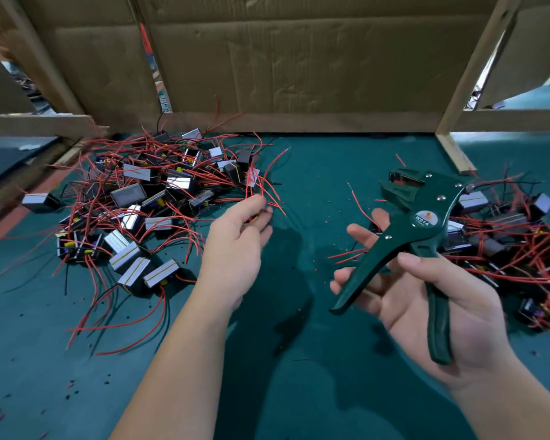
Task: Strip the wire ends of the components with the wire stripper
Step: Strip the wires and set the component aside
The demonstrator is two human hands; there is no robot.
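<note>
My right hand (426,300) holds a dark green wire stripper (419,223) with its handles spread and its jaws pointing up and left. My left hand (238,246) reaches toward the right edge of a big pile of black box components (146,204) with red wires on the left of the green mat. Its fingertips pinch a bunch of red wire ends (261,192); whatever else sits between the fingers is hidden. A second pile of the same components (505,236) lies behind my right hand.
A green mat (299,360) covers the table, dotted with small red and black insulation scraps. A cardboard wall (299,58) and wooden frame posts (454,147) close off the back. A single loose component (40,201) lies at the far left.
</note>
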